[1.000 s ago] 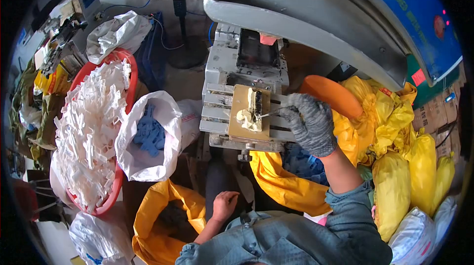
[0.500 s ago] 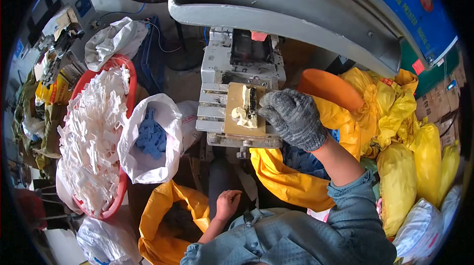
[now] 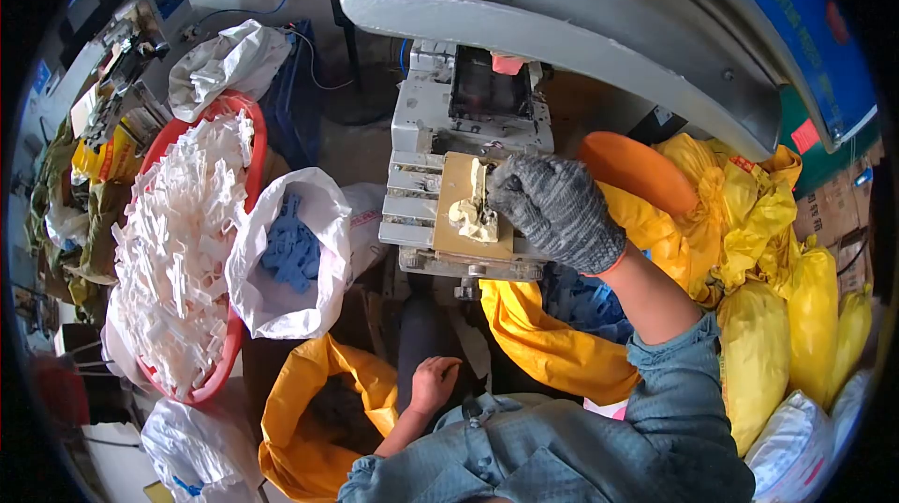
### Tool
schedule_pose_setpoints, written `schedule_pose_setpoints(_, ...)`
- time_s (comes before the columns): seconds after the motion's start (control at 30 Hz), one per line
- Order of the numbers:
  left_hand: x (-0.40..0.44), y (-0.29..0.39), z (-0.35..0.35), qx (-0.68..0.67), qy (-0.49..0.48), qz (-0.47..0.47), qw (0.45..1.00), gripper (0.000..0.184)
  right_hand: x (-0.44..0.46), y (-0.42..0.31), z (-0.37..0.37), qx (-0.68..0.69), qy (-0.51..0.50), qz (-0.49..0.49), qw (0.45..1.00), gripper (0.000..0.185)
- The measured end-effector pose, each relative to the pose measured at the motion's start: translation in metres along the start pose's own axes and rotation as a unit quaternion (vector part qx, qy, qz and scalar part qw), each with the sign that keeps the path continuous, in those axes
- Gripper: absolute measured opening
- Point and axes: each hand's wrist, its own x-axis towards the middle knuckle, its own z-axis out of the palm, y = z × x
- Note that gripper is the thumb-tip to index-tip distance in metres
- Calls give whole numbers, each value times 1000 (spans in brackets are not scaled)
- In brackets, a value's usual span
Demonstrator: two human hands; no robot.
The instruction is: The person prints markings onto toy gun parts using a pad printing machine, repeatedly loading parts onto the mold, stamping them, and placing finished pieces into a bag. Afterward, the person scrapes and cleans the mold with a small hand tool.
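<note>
My right hand [image 3: 560,211], in a grey knitted glove, is closed at the right edge of a tan plate [image 3: 459,183]. What it grips is hidden by the fingers; a thin tool showed there a second ago. On the plate sits a cream-coloured moulded piece [image 3: 476,214], with a dark strip partly covered by the glove. The plate lies on the slotted metal bed [image 3: 408,207] of a machine. My bare left hand [image 3: 435,383] rests on my dark-clothed leg, fingers curled in, and nothing shows in it.
A red tub [image 3: 255,152] of white plastic pieces and a white sack [image 3: 245,269] with blue pieces stand left. Yellow bags [image 3: 749,353] and an orange tub [image 3: 637,175] are right. A grey machine arm [image 3: 562,30] hangs above the bed; an orange-yellow sack [image 3: 281,409] lies below.
My right hand has moved left, from beside the plate to over its right edge and the dark strip. The thin tool is no longer visible. My left hand has stayed on the leg.
</note>
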Motion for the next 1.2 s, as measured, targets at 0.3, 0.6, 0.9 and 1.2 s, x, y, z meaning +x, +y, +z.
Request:
schedule_pose_setpoints(0.3,1,-2,-3,-2,-4,3,1000,11,-5,8,8,-13,-11,-11,1000,21)
schedule_pose_setpoints(0.6,0,-4,-3,-4,-5,-4,1000,11,-2,-2,-8,-61,-18,23,998,15)
schedule_pose_setpoints(0.9,1,-1,-4,-8,-2,-2,1000,10,0,-3,-9,27,-88,115,989,16)
schedule_pose_setpoints(1.2,2,-1,-4,-5,-4,-1,1000,10,-8,0,-11,-1,2,40,999,16)
